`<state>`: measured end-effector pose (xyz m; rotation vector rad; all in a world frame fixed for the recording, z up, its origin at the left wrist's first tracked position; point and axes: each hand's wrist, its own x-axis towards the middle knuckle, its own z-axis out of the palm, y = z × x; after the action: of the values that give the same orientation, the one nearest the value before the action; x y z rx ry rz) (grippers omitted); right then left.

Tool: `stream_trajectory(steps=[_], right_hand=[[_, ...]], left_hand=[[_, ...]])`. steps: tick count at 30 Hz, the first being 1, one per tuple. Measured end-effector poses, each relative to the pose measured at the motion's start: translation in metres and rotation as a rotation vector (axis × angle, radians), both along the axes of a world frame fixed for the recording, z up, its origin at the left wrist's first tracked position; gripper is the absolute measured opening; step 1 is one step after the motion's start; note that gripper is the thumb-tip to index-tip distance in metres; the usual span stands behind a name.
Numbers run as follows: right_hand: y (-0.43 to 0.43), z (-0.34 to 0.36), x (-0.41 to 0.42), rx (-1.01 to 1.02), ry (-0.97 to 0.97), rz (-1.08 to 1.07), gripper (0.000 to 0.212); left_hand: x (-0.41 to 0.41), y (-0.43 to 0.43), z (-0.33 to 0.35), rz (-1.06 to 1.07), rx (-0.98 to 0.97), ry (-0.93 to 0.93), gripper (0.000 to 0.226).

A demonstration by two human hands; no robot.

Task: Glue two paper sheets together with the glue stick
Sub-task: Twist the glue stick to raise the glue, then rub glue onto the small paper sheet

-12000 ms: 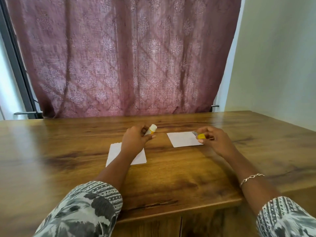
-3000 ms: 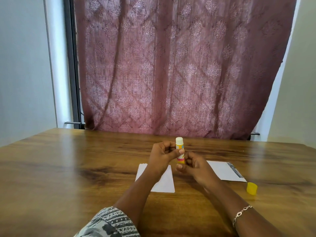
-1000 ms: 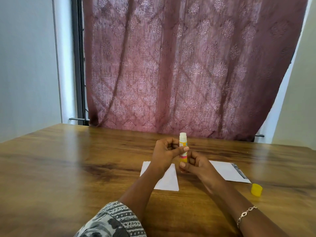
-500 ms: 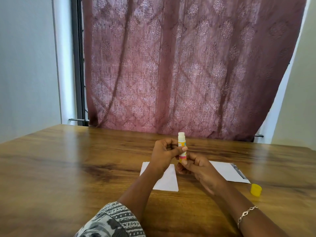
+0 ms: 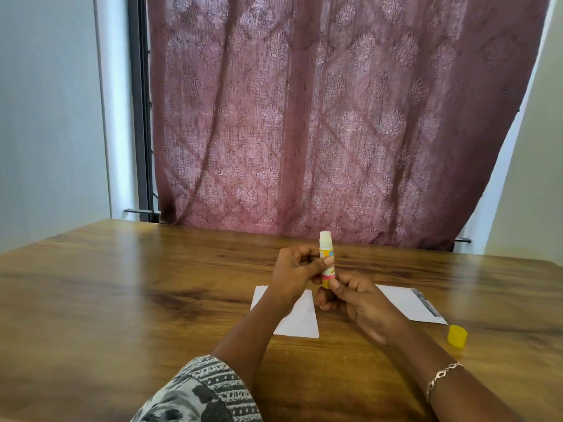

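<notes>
An uncapped glue stick (image 5: 326, 257) stands upright above the table, its white tip uppermost. My left hand (image 5: 297, 274) pinches its middle and my right hand (image 5: 355, 301) grips its yellow base. Under my left forearm lies a white paper sheet (image 5: 300, 319), partly hidden by the arm. A second white sheet (image 5: 406, 303) with a dark strip on its right edge lies flat to the right. The yellow cap (image 5: 457, 336) rests on the table near that sheet's right corner.
The wooden table (image 5: 122, 300) reaches to a maroon patterned curtain (image 5: 320, 117) at the back. A dark window frame (image 5: 140, 111) stands at the back left. Light walls close in on both sides.
Twelve seconds ago my right hand held the yellow cap; now the cap lies on the table. Over the last second both hands have held the upright stick almost in place.
</notes>
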<state>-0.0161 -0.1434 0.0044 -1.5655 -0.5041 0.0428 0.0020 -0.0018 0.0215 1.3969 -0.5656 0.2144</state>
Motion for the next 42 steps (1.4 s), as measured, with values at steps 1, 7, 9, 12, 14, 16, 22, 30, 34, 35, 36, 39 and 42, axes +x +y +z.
stream_trajectory(steps=[1, 7, 9, 12, 14, 16, 22, 30, 34, 35, 36, 39, 42], right_hand=[[0.001, -0.001, 0.0, -0.021, -0.011, -0.023, 0.02], [0.003, -0.002, 0.003, -0.08, -0.084, -0.166, 0.013], [0.003, -0.001, 0.002, -0.115, -0.091, -0.153, 0.012], [0.002, 0.0, 0.001, -0.131, -0.091, -0.113, 0.015], [0.002, 0.001, -0.001, -0.108, -0.086, -0.072, 0.019], [0.002, 0.002, -0.002, -0.065, -0.065, -0.038, 0.023], [0.001, 0.002, -0.002, 0.078, 0.006, 0.032, 0.024], [0.008, 0.0, -0.003, 0.154, -0.045, -0.034, 0.028], [0.008, 0.0, -0.004, 0.15, -0.043, -0.076, 0.02], [0.008, 0.0, -0.004, 0.161, -0.039, -0.091, 0.018], [0.008, 0.0, -0.003, 0.17, -0.034, -0.101, 0.018], [0.009, 0.002, -0.004, 0.179, -0.036, -0.106, 0.019], [0.009, 0.003, -0.004, 0.185, -0.037, -0.111, 0.02]], left_hand=[[0.001, 0.0, 0.0, 0.017, -0.004, -0.002, 0.009], [0.003, -0.001, -0.002, 0.011, -0.016, 0.004, 0.007], [0.001, -0.001, -0.002, -0.014, -0.014, -0.004, 0.005], [0.001, 0.001, 0.0, -0.03, 0.0, 0.001, 0.008], [0.0, 0.002, 0.001, -0.045, 0.01, 0.011, 0.012], [-0.002, 0.002, 0.002, -0.08, -0.006, 0.032, 0.01], [-0.002, 0.002, 0.003, -0.12, -0.012, 0.045, 0.013], [-0.002, 0.002, 0.002, -0.146, 0.038, 0.025, 0.015], [0.0, 0.012, 0.007, 0.029, 0.213, 0.034, 0.023], [0.003, 0.018, 0.008, 0.179, 0.322, 0.024, 0.024], [0.006, 0.025, 0.008, 0.327, 0.441, 0.011, 0.022], [0.012, 0.044, 0.003, 0.513, 0.765, -0.001, 0.011], [0.011, 0.046, -0.002, 0.496, 0.959, 0.019, 0.013]])
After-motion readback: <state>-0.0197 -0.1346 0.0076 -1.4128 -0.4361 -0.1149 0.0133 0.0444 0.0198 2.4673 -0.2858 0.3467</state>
